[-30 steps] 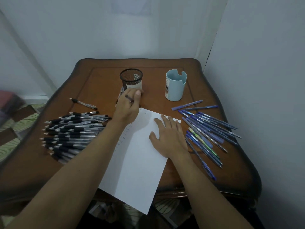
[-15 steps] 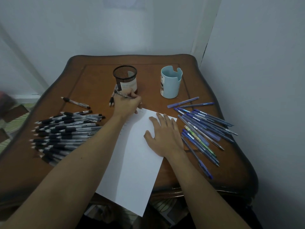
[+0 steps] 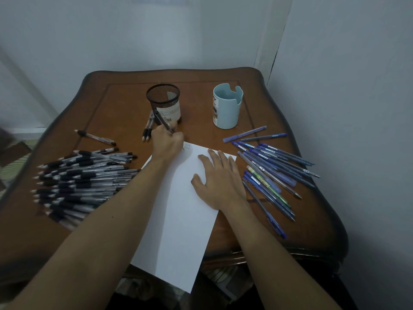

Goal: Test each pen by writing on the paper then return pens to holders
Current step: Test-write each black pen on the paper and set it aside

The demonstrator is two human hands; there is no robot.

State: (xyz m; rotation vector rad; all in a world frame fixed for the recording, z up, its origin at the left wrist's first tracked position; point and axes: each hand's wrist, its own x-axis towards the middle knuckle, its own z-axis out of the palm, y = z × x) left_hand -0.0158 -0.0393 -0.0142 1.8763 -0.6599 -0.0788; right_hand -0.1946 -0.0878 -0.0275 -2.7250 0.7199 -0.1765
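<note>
Paper (image 3: 178, 231) lies on the brown surface (image 3: 116, 113), its near end hanging over the edge. The left hand (image 3: 167, 142) has its grip closed round a black pen (image 3: 164, 123) at the paper's far left corner, next to small marks (image 3: 188, 146). The right hand (image 3: 218, 182) lies flat on the paper, fingers spread, grip open. A mesh holder (image 3: 164, 101) stands just beyond the left hand, and a blue holder (image 3: 226, 108) stands to its right. Black pens (image 3: 82, 182) are heaped at left and blue pens (image 3: 272, 173) fan out at right. Two pens (image 3: 148, 128) lie beside the mesh holder.

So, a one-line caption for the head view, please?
Left hand holds a black pen at the top edge of the paper; right hand rests flat on it.
</note>
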